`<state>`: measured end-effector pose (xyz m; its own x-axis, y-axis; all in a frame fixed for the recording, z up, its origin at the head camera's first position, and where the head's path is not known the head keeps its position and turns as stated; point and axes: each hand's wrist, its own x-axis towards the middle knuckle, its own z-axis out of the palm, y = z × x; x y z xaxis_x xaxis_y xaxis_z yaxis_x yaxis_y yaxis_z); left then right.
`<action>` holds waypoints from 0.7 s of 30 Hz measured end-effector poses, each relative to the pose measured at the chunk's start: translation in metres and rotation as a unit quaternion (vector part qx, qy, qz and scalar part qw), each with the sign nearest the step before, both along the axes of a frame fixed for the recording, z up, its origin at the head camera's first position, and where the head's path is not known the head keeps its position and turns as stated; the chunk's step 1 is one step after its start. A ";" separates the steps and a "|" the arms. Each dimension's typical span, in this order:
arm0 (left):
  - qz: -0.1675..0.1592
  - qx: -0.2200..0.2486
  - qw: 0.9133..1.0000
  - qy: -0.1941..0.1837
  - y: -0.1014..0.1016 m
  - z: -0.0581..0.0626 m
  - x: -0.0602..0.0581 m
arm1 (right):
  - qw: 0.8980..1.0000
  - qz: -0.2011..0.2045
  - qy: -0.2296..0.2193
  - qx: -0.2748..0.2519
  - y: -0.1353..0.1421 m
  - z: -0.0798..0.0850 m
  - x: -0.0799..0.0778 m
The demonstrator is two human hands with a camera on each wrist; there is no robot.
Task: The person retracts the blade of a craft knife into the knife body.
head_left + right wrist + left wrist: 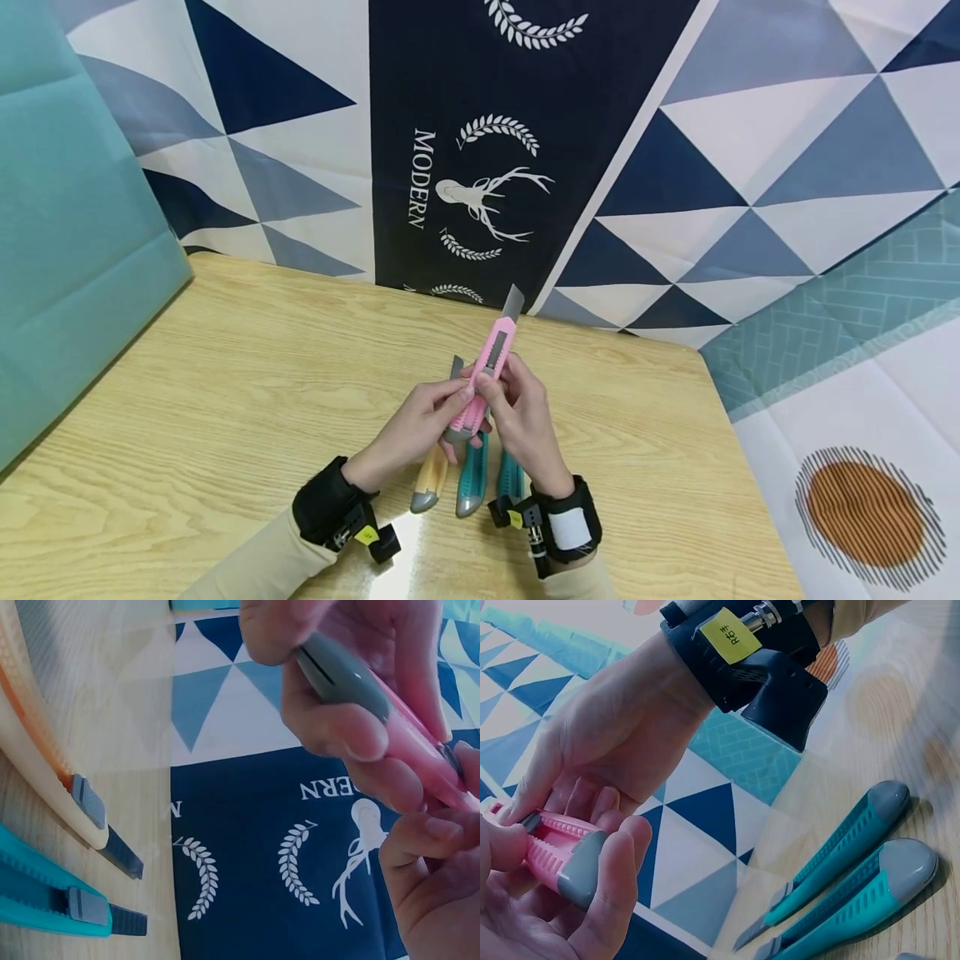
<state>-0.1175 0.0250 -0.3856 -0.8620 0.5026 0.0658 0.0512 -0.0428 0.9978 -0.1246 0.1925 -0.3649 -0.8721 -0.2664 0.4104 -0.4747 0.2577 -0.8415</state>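
Both hands hold a pink utility knife (pixel 495 346) above the table, its blade (pixel 513 302) sticking out toward the far edge. My left hand (pixel 427 410) grips the knife near its grey end cap (pixel 585 868). The right hand (pixel 525 412) holds the knife's other side, its thumb on the dark slider (pixel 531 822). Beneath the hands lie an orange-yellow utility knife (pixel 431 477) and two teal utility knives, one in the middle (pixel 472 479) and one on the right (pixel 510 477), partly hidden by the right hand. Blades show on the orange-yellow and teal knives.
The wooden table (pixel 225 400) ends at a patterned backdrop (pixel 480 150) at the back. A teal panel (pixel 82 217) stands along the left edge. A white cloth with a brown round print (pixel 866 512) lies to the right. Each wrist wears a black strap with a camera.
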 end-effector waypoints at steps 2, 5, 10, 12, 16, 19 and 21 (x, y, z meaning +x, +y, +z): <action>-0.002 0.000 1.000 0.002 0.000 0.001 0.000 | 1.000 0.004 -0.006 -0.003 0.001 0.000 0.000; -0.002 0.002 1.000 0.003 -0.001 0.001 0.000 | 1.000 0.013 -0.012 -0.005 0.001 0.000 0.000; -0.006 0.011 1.000 -0.004 -0.003 0.002 -0.001 | 0.999 0.041 -0.020 -0.011 0.002 0.001 0.001; -0.010 0.014 1.000 -0.006 -0.003 0.003 -0.001 | 0.998 0.052 -0.022 -0.011 0.003 0.002 0.001; -0.022 0.013 1.000 -0.013 -0.005 0.002 -0.002 | 0.997 0.064 -0.039 -0.004 0.005 0.004 0.001; -0.035 0.017 0.999 -0.034 -0.005 0.000 -0.004 | 0.997 0.054 -0.053 0.000 0.006 0.005 0.000; -0.042 0.022 0.998 -0.048 -0.006 -0.001 -0.005 | 0.997 0.038 -0.060 0.002 0.007 0.004 0.000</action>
